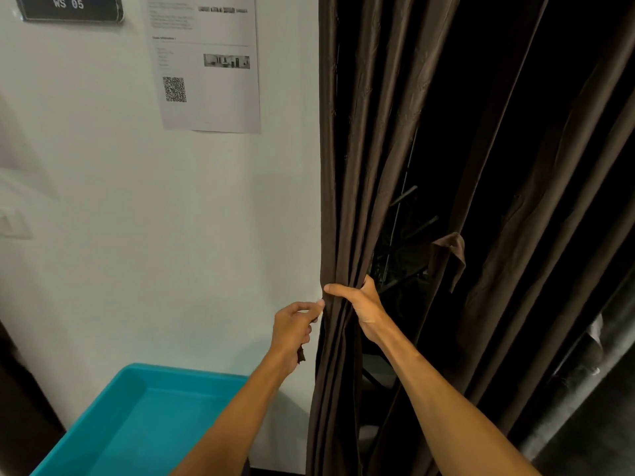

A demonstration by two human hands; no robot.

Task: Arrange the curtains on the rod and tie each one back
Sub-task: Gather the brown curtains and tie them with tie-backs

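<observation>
The left curtain (347,166) hangs in dark brown folds right beside the white wall (137,218). At mid-height the right grip (357,302) is curled round its gathered folds, thumb across the front and fingers behind, bunching them into a narrow bundle. The left grip (292,326) sits just beside the curtain's wall-side edge, fingers curled, forefinger tip at that edge. A dark brown strip (301,355) is held in its palm, and one end hangs out below. To the right, past a dark gap, a second curtain (549,201) slants down, and a small brown flap (448,259) sticks out from its edge. On the wall are a printed sheet (209,63) with a QR code and a black sign (68,6) reading "WS 05". A teal tub (137,417) stands below, against the wall.
</observation>
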